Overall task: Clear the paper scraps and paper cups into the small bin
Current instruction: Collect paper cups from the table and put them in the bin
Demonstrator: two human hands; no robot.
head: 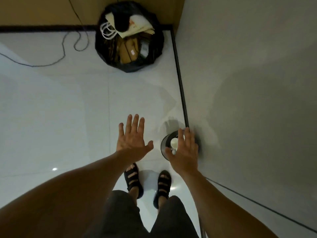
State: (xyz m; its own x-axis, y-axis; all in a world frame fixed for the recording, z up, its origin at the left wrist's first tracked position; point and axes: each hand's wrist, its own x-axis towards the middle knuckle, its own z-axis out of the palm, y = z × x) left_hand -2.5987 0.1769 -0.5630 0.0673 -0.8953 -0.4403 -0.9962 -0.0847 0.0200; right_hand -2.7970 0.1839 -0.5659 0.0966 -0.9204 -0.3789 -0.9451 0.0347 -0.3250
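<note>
Small bin (164, 143), floor's right edge, paper cup (174, 143) inside.
Bin stands against the black strip (180, 83) bordering the white tiled floor (68, 100). Right hand (186, 152) hovers over it, grip spread, holding nothing; left hand (132, 138) likewise spread and unladen. No scraps or cups visible on the floor: clearing judged near done. Far edge: large black bag (157, 48) of cardboard, loose cable (68, 47).

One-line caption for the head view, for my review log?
Left hand open, right hand open over the small bin, a paper cup inside.
</note>
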